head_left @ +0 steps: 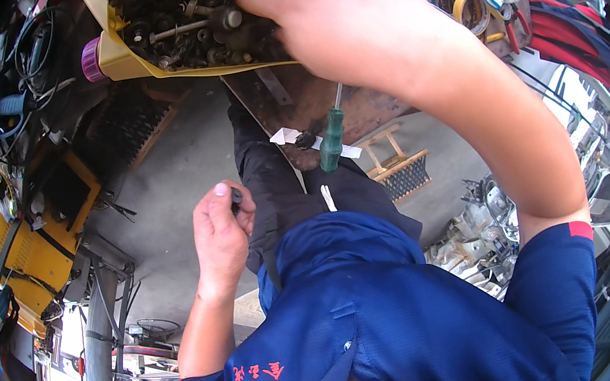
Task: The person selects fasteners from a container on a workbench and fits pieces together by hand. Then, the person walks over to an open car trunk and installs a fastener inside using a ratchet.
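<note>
- Brown surface (pixel 379 106) below the right hand (pixel 335 18), which dips among bolts (pixel 177 31) in the yellow container (pixel 118 59); its grip's hidden, can't tell!
- Left hand (pixel 219 226) pinches a dark piece (pixel 236 198): hold firm, sift bolts gently.

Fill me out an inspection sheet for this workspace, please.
Surface: brown, worn-looking bench top.
Job's things: yellow container with bolts and loose hardware.
Clutter: green-handled screwdriver, white strip, tape roll.
Hands: left hand pinches a small dark piece; right hand reaches into the yellow container, grip unclear.
Cables: dark cables looped at upper left.
Surroundings: grey floor, metal parts at lower right, red-and-blue garment at right.
</note>
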A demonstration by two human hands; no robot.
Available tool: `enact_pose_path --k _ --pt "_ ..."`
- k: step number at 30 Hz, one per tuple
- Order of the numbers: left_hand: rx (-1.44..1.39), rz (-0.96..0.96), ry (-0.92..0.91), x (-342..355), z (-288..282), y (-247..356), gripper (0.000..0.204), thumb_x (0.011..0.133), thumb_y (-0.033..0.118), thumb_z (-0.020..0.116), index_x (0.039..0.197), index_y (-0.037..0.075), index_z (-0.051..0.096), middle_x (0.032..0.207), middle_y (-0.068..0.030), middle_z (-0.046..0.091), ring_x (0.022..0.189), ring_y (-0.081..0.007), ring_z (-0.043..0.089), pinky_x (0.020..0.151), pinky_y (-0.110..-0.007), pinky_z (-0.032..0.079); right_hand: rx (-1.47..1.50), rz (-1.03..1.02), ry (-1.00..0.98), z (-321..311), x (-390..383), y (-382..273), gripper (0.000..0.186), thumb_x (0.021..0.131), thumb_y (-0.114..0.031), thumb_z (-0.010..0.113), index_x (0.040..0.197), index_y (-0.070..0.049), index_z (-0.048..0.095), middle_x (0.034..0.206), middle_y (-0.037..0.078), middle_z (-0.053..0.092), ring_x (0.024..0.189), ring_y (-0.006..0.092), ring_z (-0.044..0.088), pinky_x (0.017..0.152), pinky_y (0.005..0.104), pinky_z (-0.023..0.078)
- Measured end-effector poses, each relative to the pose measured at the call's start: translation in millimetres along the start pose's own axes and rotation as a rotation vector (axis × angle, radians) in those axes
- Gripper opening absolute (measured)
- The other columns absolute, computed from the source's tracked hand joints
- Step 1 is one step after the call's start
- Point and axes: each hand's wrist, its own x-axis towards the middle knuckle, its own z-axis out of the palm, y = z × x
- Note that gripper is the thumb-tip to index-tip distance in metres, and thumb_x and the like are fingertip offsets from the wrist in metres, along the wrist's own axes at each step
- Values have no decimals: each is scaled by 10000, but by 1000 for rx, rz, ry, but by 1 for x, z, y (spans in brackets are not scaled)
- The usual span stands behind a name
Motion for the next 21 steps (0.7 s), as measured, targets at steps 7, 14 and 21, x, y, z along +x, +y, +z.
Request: enact_pose_path --k 7,14,21 --pt "40 -7 -5 7 2 4 532 1149 354 334 767 32 514 615 -8 384 572 -131 410 560 -300 369 62 -298 272 33 57 -2 351 928 -192 600 1220 -35 716 1332 157 660 1253 308 622 1021 458 508" --pt "54 -36 -4 1 11 3 533 1146 362 346 762 33 515 624 -14 412 576 -130 416 563 -300 374 25 -318 314 52 59 10 440 930 -215 597 1338 -80 692 1487 143 615 1417 328 538 1127 503 437" --pt "-30 -12 -22 -2 1 6 517 1147 363 388 787 31 554 625 1 433 570 -108 421 549 -287 361 -38 -69 -73 7 -5 23 380 933 -248 684 1294 -128 697 1388 117 641 1304 315 586 1048 499 501"
